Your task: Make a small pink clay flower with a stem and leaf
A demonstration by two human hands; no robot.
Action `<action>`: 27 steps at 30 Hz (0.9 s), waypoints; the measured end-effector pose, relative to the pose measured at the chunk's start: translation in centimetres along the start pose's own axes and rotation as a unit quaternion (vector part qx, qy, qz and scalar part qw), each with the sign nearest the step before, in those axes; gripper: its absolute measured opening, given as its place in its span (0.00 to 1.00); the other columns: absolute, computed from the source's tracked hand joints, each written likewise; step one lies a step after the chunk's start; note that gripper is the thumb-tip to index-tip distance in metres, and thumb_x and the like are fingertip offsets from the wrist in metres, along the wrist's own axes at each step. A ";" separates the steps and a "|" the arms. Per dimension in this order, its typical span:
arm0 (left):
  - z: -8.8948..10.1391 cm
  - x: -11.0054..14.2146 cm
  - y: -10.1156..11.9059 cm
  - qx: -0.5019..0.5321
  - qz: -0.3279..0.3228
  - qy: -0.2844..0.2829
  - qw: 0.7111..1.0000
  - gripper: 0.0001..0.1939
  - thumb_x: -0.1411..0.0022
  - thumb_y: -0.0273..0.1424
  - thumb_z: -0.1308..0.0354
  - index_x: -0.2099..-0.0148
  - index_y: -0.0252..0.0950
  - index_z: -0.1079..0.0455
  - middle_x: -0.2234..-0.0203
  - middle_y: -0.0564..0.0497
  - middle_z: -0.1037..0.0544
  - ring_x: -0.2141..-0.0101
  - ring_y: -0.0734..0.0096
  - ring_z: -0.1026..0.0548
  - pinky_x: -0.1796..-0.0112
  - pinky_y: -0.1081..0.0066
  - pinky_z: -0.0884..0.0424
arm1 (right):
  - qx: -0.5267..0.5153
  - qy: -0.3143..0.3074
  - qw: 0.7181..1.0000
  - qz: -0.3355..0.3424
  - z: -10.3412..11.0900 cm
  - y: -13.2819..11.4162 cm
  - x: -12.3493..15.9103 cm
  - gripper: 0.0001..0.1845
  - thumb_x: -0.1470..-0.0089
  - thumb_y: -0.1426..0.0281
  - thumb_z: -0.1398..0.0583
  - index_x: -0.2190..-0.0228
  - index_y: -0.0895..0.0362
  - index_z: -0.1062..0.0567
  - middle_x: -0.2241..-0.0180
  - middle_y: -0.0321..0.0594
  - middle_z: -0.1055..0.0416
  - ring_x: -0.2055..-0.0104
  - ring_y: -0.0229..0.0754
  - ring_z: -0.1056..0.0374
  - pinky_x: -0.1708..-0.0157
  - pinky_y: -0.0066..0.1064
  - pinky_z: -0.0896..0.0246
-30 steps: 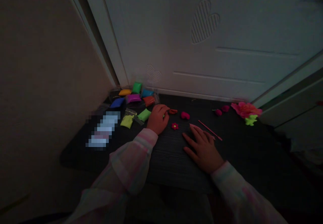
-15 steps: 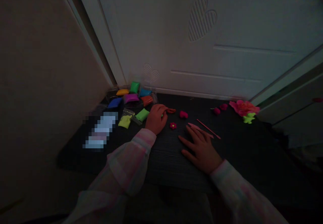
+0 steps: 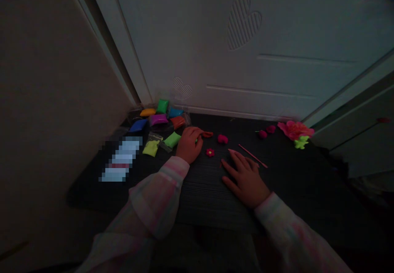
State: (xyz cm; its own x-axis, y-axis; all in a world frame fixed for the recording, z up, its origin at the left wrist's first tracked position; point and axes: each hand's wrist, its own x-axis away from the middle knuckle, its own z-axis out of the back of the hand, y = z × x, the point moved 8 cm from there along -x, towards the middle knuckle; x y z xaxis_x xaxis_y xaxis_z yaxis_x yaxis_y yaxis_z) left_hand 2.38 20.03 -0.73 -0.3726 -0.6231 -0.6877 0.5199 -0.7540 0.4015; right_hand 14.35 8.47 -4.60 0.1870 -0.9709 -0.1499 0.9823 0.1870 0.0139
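My left hand (image 3: 188, 146) rests on the dark table with its fingers curled down. A small green piece of clay (image 3: 196, 140) shows between thumb and fingers; most of it is hidden. Just beyond the fingertips lies an orange-red strip (image 3: 207, 134). A small red flower with a yellow centre (image 3: 209, 153) and a pink-red lump of clay (image 3: 222, 139) are to its right. My right hand (image 3: 245, 179) lies palm down with fingers spread, holding nothing. It partly covers a flat pink modelling tool (image 3: 232, 153). A thin pink stick (image 3: 253, 155) is beside it.
Several bagged clay packets (image 3: 158, 119) lie at the back left, with light green (image 3: 172, 140) and yellow (image 3: 151, 147) bags nearer. A blurred-out bright panel (image 3: 122, 158) is at left. Red pieces (image 3: 262, 134) and a pink flower (image 3: 296, 130) sit at right. A white panel (image 3: 191, 39) stands behind.
My right hand's fingers have drawn slightly closer together, and the index fingertip has pulled in a little. My left hand stays in place. The whole view has shifted slightly.
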 end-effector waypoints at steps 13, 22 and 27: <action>-0.3 0.1 0.2 0.005 -0.008 -0.006 1.000 0.10 0.46 0.22 0.52 0.62 0.31 0.33 0.67 0.47 0.30 0.62 0.69 0.33 0.59 0.67 0.34 | -0.030 0.019 0.999 -0.006 0.3 0.5 0.1 0.25 0.47 0.59 0.53 0.48 0.53 0.41 0.43 0.50 0.51 0.43 0.50 0.53 0.51 0.46 0.53; -0.5 0.1 0.2 -0.002 -0.008 -0.014 1.000 0.09 0.46 0.22 0.52 0.62 0.32 0.33 0.66 0.47 0.30 0.61 0.69 0.34 0.58 0.66 0.35 | -0.052 0.018 0.998 0.023 0.6 -1.2 -0.3 0.23 0.46 0.59 0.53 0.50 0.51 0.39 0.44 0.51 0.49 0.43 0.49 0.54 0.51 0.45 0.55; -0.5 0.1 0.1 0.006 0.000 -0.016 1.000 0.09 0.46 0.23 0.52 0.63 0.34 0.34 0.66 0.48 0.30 0.61 0.68 0.34 0.58 0.65 0.35 | -0.077 0.030 0.996 0.041 1.0 -1.8 -0.1 0.19 0.47 0.59 0.51 0.54 0.47 0.34 0.44 0.47 0.48 0.44 0.49 0.52 0.51 0.44 0.56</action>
State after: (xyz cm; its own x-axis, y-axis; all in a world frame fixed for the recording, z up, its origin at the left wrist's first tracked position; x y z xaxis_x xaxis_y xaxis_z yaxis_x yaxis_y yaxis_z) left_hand 2.79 20.04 -1.10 -0.3971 -0.6296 -0.6677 0.5115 -0.7559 0.4085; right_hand 12.55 8.13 -3.64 0.2602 -0.9418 -0.2128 0.9490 0.2901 -0.1236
